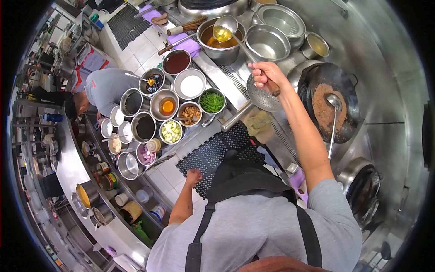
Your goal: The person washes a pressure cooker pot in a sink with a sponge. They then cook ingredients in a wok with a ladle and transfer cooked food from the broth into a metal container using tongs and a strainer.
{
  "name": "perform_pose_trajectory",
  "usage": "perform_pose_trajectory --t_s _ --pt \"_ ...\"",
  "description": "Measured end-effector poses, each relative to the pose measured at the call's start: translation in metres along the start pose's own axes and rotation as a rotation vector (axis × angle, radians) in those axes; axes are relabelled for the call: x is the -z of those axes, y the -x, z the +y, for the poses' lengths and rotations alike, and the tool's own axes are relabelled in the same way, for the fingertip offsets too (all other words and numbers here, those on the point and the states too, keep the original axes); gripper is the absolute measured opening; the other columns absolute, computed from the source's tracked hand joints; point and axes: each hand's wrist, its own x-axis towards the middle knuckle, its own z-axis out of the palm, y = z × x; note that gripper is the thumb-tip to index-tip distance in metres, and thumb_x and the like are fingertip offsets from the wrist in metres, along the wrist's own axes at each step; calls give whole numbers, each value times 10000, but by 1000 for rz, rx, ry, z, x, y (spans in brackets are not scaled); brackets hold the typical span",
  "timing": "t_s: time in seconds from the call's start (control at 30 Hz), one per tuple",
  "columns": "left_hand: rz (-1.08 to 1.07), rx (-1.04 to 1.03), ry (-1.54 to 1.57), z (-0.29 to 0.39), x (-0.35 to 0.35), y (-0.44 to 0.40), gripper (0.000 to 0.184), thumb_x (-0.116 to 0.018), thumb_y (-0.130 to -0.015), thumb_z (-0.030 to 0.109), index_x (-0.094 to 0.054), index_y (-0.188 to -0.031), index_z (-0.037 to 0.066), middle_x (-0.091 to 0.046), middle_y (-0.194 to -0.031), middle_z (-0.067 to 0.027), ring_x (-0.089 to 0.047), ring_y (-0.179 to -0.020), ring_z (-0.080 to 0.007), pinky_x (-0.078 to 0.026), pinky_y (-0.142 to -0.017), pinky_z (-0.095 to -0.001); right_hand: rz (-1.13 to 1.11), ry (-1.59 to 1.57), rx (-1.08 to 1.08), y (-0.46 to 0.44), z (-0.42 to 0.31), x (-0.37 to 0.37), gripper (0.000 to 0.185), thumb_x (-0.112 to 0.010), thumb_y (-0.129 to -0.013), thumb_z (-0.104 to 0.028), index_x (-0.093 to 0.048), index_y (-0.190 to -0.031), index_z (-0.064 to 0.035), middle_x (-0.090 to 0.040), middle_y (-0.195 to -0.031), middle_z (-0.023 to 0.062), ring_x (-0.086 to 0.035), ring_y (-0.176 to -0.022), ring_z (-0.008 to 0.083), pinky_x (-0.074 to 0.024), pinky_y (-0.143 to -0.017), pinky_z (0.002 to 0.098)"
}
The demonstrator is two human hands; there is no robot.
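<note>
My right hand (267,76) is wrapped round the handle of a ladle (248,52). Yellowish oil lies in the ladle's bowl, held over the pot of brown-gold oil (212,53). Below that hand a perforated strainer (262,96) rests on the stove edge. To its right a dark wok (351,90) contains pinkish-brown mince (322,109), and a second ladle (333,122) leans inside it. My left hand (194,177) hangs low over the black floor mat (199,161), fingers curled in a loose fist with nothing visible in them.
Metal bowls cluster at the left, among them chopped greens (212,102), pale cubes (171,131) and dark sauce (146,128). Metal pots (267,43) stand behind the stove. A co-worker in a grey shirt (108,86) bends beside the bowls. A steel counter (86,156) curves along the left.
</note>
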Motion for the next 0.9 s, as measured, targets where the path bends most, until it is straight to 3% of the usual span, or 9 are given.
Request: perform_pose_trajectory --t_s 0.1,0.13,0.23,0.37,0.5,0.63,0.67,0.9 --pt "137 -60 38 44 -17 10 151 -567 -930 158 -651 -884 43 -650 -700 -48 -609 -581 -127 -422 -439 -271 -165 -304 -14 11 0 10 141 -586 -965 -91 -546 -1058 8 -512 -669 -18 -410 -434 35 -369 -441 241" --pt "100 -63 -22 54 -15 7 162 -577 -934 180 -665 -927 43 -673 -738 -52 -636 -620 -136 -451 -471 -282 -188 -369 -8 16 1 14 208 -537 -984 -83 -544 -1148 46 -503 -686 -24 -415 -436 19 -384 -438 236" --pt "29 -76 -92 52 -6 -23 158 -561 -981 182 -631 -1056 63 -702 -801 -88 -669 -654 -166 -477 -479 -279 -376 -661 -21 53 2 20 245 -475 -1005 -91 -526 -1178 76 -480 -700 -27 -423 -435 17 -407 -439 230" --pt "33 -3 -98 72 -14 -16 145 -583 -986 197 -631 -1058 81 -712 -838 -74 -678 -655 -163 -480 -480 -275 -454 -817 58 137 10 28 324 -398 -999 -72 -458 -1271 94 -442 -704 -35 -407 -412 -3 -423 -410 202" --pt "-44 34 -228 71 -18 -24 189 -623 -971 256 -656 -1084 108 -716 -815 -58 -662 -641 -142 -488 -517 -291 -251 -637 190 237 27 47 400 -434 -983 -84 -418 -1354 65 -424 -693 -47 -393 -387 -16 -424 -353 200" --pt "-106 74 -304 80 -33 -35 203 -606 -990 301 -636 -988 100 -709 -798 -60 -653 -615 -141 -478 -491 -296 -78 -527 281 321 42 68 448 -470 -953 -72 -417 -1379 57 -418 -675 -43 -390 -367 -5 -416 -330 204" --pt "-117 69 -330 85 -39 -34 190 -609 -985 282 -625 -938 99 -703 -780 -57 -649 -602 -141 -468 -477 -285 -25 -495 282 337 48 75 451 -475 -948 -73 -419 -1378 52 -414 -672 -43 -386 -366 -4 -400 -325 205" --pt "-181 -77 -425 128 -83 -51 172 -616 -976 242 -643 -966 73 -701 -766 -58 -669 -619 -148 -475 -460 -278 381 -308 218 398 78 103 453 -519 -921 -78 -449 -1360 10 -419 -660 -39 -375 -367 11 -298 -320 211"
